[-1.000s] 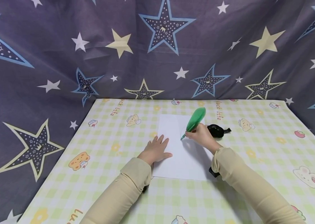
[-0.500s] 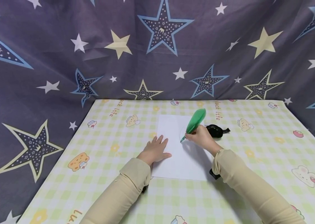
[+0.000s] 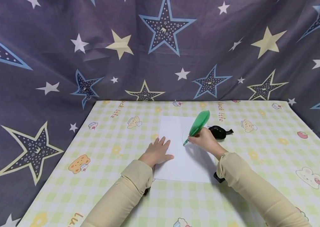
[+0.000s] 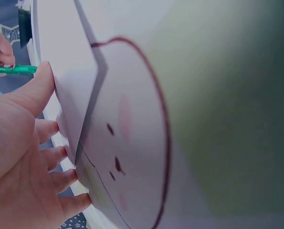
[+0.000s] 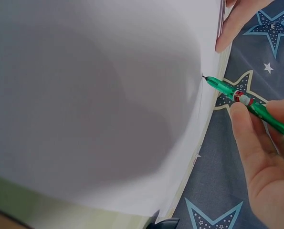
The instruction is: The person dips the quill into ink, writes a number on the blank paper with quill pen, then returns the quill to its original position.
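Note:
A sheet of white paper (image 3: 177, 167) lies on the checked table cover. My right hand (image 3: 206, 140) pinches a green pen (image 5: 223, 88) with a large leaf- or feather-shaped top (image 3: 200, 121). The pen's tip touches the paper right of its middle, at the end of a thin curved line (image 3: 182, 134). With fingers spread, my left hand (image 3: 156, 152) rests on the paper's left edge. The left wrist view shows the thumb and fingertips (image 4: 44, 78) of that hand along the sheet.
A shiny black object (image 3: 218, 132) with a short tail lies just beyond my right hand. The table cover (image 3: 114, 176) has printed cartoons. A dark star-patterned cloth (image 3: 160, 69) hangs behind the table's far edge.
My right hand has drawn the pen tip slightly toward me, and the thin curved line has grown longer. My left hand has stayed in place on the paper.

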Demonstrator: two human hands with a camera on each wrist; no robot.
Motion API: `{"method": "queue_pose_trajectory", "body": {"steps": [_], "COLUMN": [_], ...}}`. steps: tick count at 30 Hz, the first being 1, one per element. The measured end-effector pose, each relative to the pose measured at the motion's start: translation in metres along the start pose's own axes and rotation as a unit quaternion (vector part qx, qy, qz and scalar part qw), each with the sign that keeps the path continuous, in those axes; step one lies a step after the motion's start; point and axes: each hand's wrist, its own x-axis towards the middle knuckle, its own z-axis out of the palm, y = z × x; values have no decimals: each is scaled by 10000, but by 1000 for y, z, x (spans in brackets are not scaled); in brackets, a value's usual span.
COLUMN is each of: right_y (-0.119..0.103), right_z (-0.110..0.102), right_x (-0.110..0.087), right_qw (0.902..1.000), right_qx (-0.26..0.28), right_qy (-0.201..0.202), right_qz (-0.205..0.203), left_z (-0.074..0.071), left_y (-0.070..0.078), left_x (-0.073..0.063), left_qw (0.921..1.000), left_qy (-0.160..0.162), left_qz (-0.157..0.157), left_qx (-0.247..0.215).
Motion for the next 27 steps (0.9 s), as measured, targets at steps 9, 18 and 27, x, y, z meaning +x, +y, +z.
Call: {"method": "queue_pose_trajectory", "body": {"steps": [9, 18, 27], "right_y": [1, 2, 3], "right_z": [0, -1, -1], "right_x": [-5, -8, -10], "right_qw": [9999, 10000, 9999], "right_qx": [-14, 18, 100], "right_qy": [-9, -15, -91], "right_qz": [-103, -95, -102], "left_z": [-1, -1, -1], "left_y": [1, 1, 0], "left_x": [-2, -3, -2], "left_qw": [10000, 10000, 9999], "left_qy": [22, 59, 70], "left_qz": [38, 63, 88], "left_qx": [-72, -43, -63]}}
